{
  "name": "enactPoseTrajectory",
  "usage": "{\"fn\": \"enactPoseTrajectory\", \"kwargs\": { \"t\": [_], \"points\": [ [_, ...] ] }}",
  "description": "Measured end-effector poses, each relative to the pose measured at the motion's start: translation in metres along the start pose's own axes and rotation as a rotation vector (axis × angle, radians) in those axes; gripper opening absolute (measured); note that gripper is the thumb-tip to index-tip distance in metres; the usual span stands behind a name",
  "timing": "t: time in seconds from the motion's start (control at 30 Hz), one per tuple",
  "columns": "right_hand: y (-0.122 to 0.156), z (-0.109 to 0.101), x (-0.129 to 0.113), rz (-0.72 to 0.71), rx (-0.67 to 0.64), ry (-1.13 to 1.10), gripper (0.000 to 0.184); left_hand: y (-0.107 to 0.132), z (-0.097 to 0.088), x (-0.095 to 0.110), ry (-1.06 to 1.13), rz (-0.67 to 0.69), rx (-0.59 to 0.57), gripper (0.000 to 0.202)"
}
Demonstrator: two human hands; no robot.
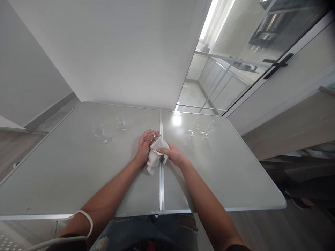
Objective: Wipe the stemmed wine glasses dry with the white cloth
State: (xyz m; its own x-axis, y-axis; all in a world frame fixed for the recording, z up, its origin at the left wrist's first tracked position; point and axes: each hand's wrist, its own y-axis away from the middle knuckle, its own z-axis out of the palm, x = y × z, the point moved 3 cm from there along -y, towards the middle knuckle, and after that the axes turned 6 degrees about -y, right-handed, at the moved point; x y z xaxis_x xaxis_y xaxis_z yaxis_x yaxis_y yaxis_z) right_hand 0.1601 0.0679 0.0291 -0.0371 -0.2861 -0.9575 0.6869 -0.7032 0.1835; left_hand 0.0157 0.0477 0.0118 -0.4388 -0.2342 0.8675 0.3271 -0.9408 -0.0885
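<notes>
My left hand (144,144) is wrapped round a clear wine glass (154,134) above the middle of the table. A white cloth (156,153) covers part of that glass and hangs down below it. From the other side, my right hand (172,152) grips the cloth, its thumb lying on top. The cloth hides the lower part of the glass and some of my right fingers.
Two clear glasses, a nearer one (106,141) and a farther one (121,123), are on the left of the grey folding table (209,174). Two more glasses (192,131) (205,134) are on the right. A metal seam divides the tabletop. Behind are a white wall and a glass door.
</notes>
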Motion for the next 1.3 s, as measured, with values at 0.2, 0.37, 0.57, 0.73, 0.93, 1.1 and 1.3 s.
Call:
{"fn": "enactPoseTrajectory", "kwargs": {
  "t": [0.2,0.37,0.57,0.73,0.93,1.1,1.3],
  "points": [
    [0.003,-0.003,-0.012,-0.233,0.169,0.651,0.019,-0.003,0.002,0.003,0.017,0.063,-0.024,0.048],
    [0.001,0.002,-0.010,-0.296,0.245,0.863,0.018,-0.004,-0.001,0.005,0.064,0.056,-0.014,0.049],
    [0.004,0.000,-0.003,0.047,0.043,-0.032,0.034,0.002,0.000,0.004,0.171,-0.076,-0.097,0.048],
    [0.001,-0.003,-0.001,-0.002,0.081,-0.048,0.033,0.000,0.000,0.005,0.168,-0.035,-0.125,0.051],
    [-0.001,-0.008,-0.002,-0.449,0.370,0.718,0.018,-0.001,0.003,0.009,0.111,0.044,-0.130,0.050],
    [0.017,-0.031,-0.012,-0.539,0.917,0.642,0.019,0.000,0.005,0.013,0.036,0.144,-0.164,0.054],
    [0.000,-0.031,0.000,-0.310,0.750,-0.113,0.031,0.002,0.006,0.017,0.002,0.243,-0.119,0.058]
  ]
}}
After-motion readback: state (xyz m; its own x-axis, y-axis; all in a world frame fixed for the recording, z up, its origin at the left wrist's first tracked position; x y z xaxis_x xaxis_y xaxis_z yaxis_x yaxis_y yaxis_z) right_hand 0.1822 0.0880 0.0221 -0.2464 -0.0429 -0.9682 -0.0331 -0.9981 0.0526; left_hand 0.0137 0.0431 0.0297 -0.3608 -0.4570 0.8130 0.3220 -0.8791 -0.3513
